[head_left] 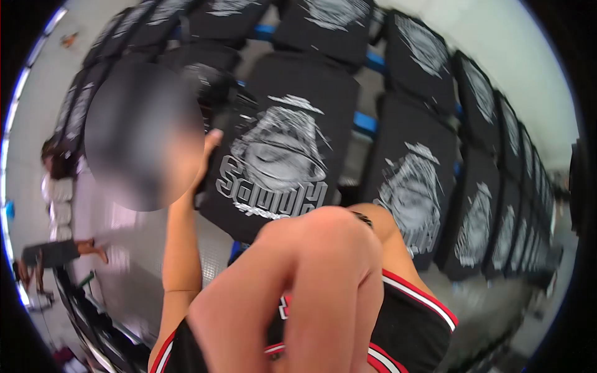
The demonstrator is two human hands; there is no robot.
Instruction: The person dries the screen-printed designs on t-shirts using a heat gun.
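Observation:
My right hand [311, 267] fills the lower middle, very close to the camera. Its knuckles are bent and its fingertips run out of the frame, so anything in them is hidden. A dark band [362, 219] circles that wrist. At the left, my left arm reaches forward, and my left hand [208, 149] is at the left edge of a black printed T-shirt [289, 133] laid flat on a board. A blurred patch covers most of that hand, so its grip is hidden. White lettering and a face-like picture mark the shirt.
Rows of boards carry matching black shirts, such as one to the right [410, 180]. Blue supports [365, 121] show between them. A blurred round patch [143, 137] hides the area at left. Another person [53, 253] is at the far left near the grey floor [118, 248].

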